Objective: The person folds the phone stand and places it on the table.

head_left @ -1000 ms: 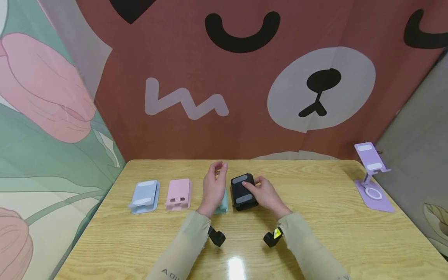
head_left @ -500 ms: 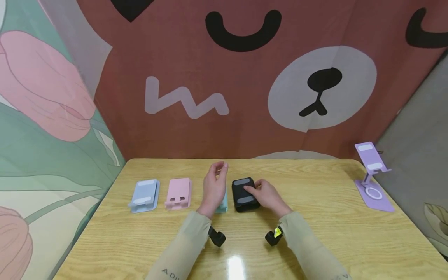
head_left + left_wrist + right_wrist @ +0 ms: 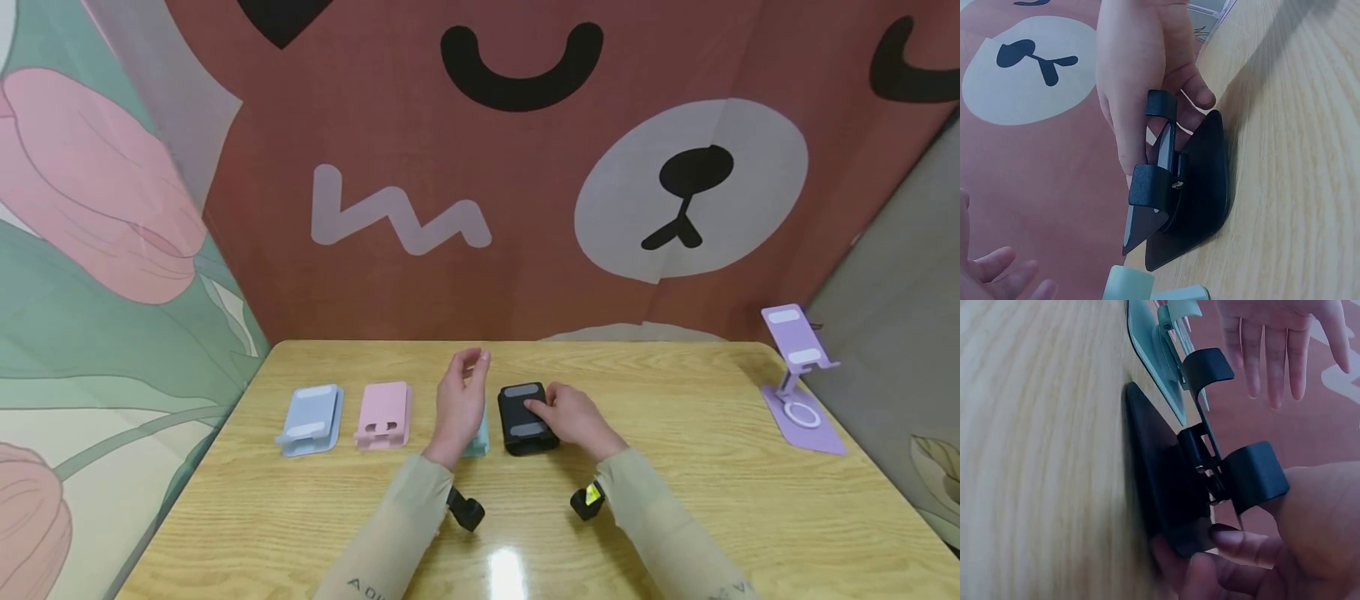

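Note:
My right hand (image 3: 573, 414) grips a black folding phone stand (image 3: 519, 410) by its right side, the thumb lying on the upper plate. In the right wrist view two curved hooks stick out from the stand's plate (image 3: 1211, 434), and its base (image 3: 1160, 465) lies along the wooden table. My left hand (image 3: 459, 408) hovers over a teal phone stand (image 3: 481, 437), hiding most of it. Its fingers are relaxed and hold nothing; the right wrist view shows that left hand (image 3: 1272, 331) with the fingers extended.
To the left are a folded pink phone stand (image 3: 384, 408) and a folded light-blue one (image 3: 311, 417), in one row with the others. A purple stand (image 3: 795, 337) stands unfolded at the table's right edge. The wooden table (image 3: 675, 417) meets a printed cloth backdrop (image 3: 525, 283).
The black phone stand has come down from a slight tilt to lie straighter, a little to the right, my right hand moving along with it. My left hand has hardly moved.

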A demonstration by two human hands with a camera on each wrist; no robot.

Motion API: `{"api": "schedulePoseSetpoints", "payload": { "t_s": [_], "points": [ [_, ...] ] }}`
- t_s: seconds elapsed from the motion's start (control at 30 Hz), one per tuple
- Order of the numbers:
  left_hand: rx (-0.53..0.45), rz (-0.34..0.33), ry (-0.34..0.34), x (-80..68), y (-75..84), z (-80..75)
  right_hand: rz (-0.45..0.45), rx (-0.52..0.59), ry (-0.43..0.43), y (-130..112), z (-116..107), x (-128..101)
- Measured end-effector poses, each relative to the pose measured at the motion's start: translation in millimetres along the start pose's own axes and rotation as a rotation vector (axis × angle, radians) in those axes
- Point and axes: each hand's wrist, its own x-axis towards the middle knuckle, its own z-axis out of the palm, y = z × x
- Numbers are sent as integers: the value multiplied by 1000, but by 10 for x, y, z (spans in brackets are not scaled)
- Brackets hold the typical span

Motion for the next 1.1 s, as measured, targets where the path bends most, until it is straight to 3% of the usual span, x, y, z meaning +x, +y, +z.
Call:
{"api": "schedulePoseSetpoints", "payload": {
  "t_s": [0.13,0.33,0.8,1.1],
  "points": [
    [3,-6,-3,1,-13,6,-34,-96,13,-29,-21,-17],
    [6,-17,-11,4,-49,19,-8,-169,5,7,4,-22],
    [-3,-20,-20,-22,-37,3,52,-43,-2,93,-50,-31],
    [1,-21,-13,-23,-48,0,91,3,69,390,-379,-24]
  ]
}}
